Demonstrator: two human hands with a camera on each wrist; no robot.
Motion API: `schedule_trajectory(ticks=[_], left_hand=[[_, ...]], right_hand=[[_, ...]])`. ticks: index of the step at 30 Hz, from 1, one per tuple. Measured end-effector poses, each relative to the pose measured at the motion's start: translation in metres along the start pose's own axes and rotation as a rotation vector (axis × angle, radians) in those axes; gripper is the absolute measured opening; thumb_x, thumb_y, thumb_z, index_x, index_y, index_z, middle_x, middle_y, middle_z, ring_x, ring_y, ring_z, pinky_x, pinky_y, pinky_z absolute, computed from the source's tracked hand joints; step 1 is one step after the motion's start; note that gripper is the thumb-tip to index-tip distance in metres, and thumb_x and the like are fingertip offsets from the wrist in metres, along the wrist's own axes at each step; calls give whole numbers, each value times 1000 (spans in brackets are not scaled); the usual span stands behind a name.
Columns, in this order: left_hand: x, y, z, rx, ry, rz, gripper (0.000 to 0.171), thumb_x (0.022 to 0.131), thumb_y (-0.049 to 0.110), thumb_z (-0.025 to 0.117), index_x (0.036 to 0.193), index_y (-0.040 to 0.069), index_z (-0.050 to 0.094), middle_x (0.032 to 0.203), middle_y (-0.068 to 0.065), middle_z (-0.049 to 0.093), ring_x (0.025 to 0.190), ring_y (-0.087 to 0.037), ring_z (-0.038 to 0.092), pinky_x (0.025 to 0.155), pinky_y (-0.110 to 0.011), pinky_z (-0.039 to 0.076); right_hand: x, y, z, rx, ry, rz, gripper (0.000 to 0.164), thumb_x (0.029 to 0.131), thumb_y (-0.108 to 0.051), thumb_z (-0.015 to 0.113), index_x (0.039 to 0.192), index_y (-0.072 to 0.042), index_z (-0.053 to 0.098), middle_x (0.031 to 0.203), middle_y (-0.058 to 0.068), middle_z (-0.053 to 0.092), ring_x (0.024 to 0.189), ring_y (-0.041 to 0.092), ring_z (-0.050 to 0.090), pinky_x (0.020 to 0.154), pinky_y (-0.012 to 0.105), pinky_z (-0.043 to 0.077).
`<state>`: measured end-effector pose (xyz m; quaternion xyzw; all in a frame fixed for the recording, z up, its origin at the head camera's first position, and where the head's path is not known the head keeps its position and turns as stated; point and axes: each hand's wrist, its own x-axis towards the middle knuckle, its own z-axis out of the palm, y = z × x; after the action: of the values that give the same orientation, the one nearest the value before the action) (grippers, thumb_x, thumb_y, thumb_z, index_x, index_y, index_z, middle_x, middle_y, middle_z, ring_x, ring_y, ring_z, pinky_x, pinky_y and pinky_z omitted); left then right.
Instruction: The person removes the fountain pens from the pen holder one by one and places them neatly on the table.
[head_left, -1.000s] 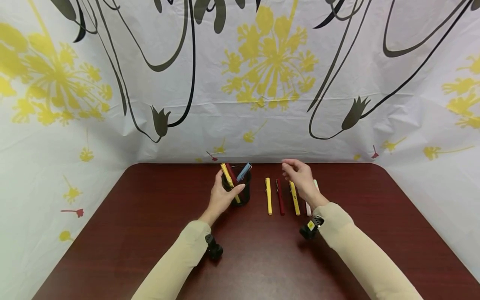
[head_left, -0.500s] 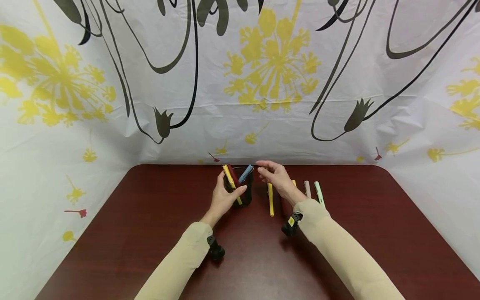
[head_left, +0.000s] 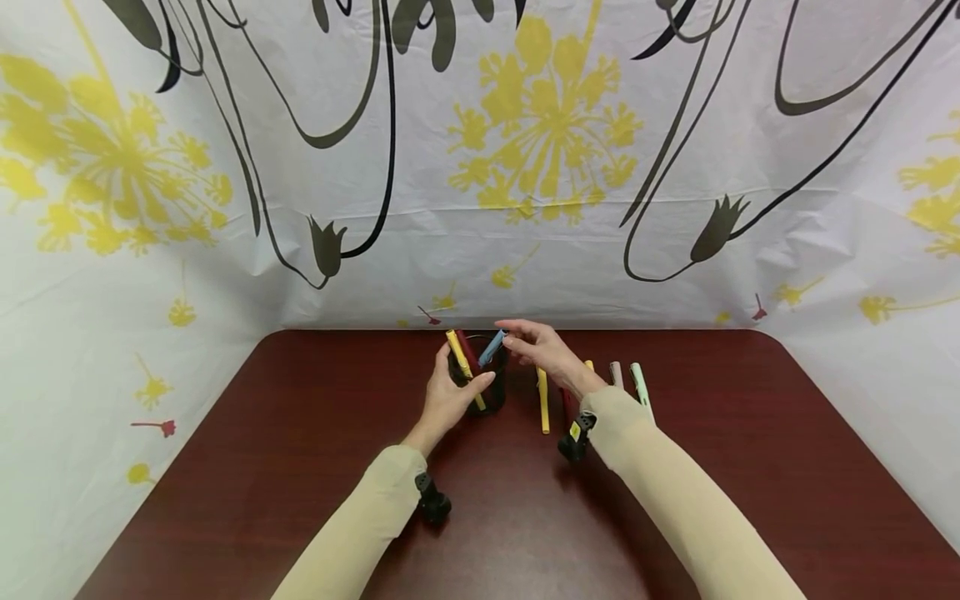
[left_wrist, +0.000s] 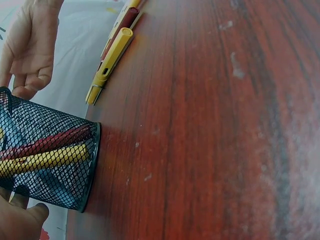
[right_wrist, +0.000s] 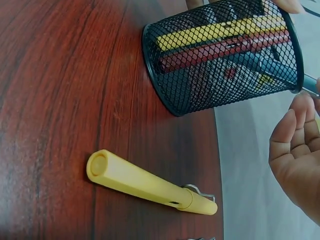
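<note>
A black mesh pen cup [head_left: 491,393] stands toward the back of the table, and my left hand [head_left: 444,404] grips its left side, thumb in front. Inside lean a yellow pen [head_left: 457,350], a dark red pen [head_left: 470,353] and a blue pen [head_left: 491,348]. My right hand [head_left: 549,353] is at the cup's right rim, with thumb and index finger pinching the blue pen's upper end. In the right wrist view, the fingertips [right_wrist: 302,102] meet that end beside the rim. The cup [left_wrist: 55,150] and its pens also show in the left wrist view.
Right of the cup, a yellow pen [head_left: 543,410], a dark red pen [head_left: 567,405], another yellow pen [head_left: 589,365], a pale pink pen [head_left: 617,375] and a pale green pen [head_left: 640,385] lie in a row, partly behind the right arm. A patterned cloth [head_left: 555,275] hangs behind the table.
My right hand has moved left from above the row of pens to the blue pen's top in the cup. The left hand stays on the cup.
</note>
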<state>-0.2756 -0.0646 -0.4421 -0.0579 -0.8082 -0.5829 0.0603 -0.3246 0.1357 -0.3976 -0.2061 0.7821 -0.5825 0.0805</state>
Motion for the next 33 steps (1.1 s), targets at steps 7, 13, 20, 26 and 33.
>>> schedule_trajectory(ticks=[7, 13, 20, 26, 33], left_hand=[[1, -1, -1, 3, 1, -2, 95, 79, 45, 73, 150, 13, 18, 145, -18, 38, 130, -32, 40, 103, -51, 36], [0, -1, -1, 9, 4, 3, 95, 79, 44, 73, 149, 12, 18, 144, -18, 39, 129, -32, 41, 103, -50, 37], [-1, -1, -1, -2, 2, 6, 95, 79, 44, 73, 150, 13, 18, 143, -18, 40, 129, -32, 42, 101, -50, 38], [-1, 0, -1, 13, 5, -3, 94, 79, 45, 73, 150, 14, 19, 142, -18, 40, 129, -32, 42, 102, -50, 37], [-2, 1, -1, 6, 4, 9, 93, 79, 42, 73, 149, 14, 20, 138, -18, 45, 125, -31, 46, 100, -48, 40]], right_hand=[[0, -8, 5, 22, 22, 19, 37, 97, -15, 54, 131, -1, 54, 101, 23, 54, 86, 37, 51, 65, 26, 46], [-8, -19, 8, 25, 50, 16, 34, 96, -12, 54, 127, 2, 56, 103, 21, 56, 84, 25, 55, 77, 39, 50], [-3, -1, 10, 30, 97, 12, 33, 96, -17, 56, 124, -2, 60, 96, 9, 62, 80, 15, 55, 84, 49, 48], [-3, 0, 12, 63, 131, 23, 33, 95, -15, 57, 123, 2, 59, 103, 23, 60, 78, 21, 54, 76, 34, 51], [-2, 1, 14, 131, 179, 2, 32, 94, -13, 58, 121, 5, 59, 89, 12, 60, 72, 13, 55, 69, 25, 50]])
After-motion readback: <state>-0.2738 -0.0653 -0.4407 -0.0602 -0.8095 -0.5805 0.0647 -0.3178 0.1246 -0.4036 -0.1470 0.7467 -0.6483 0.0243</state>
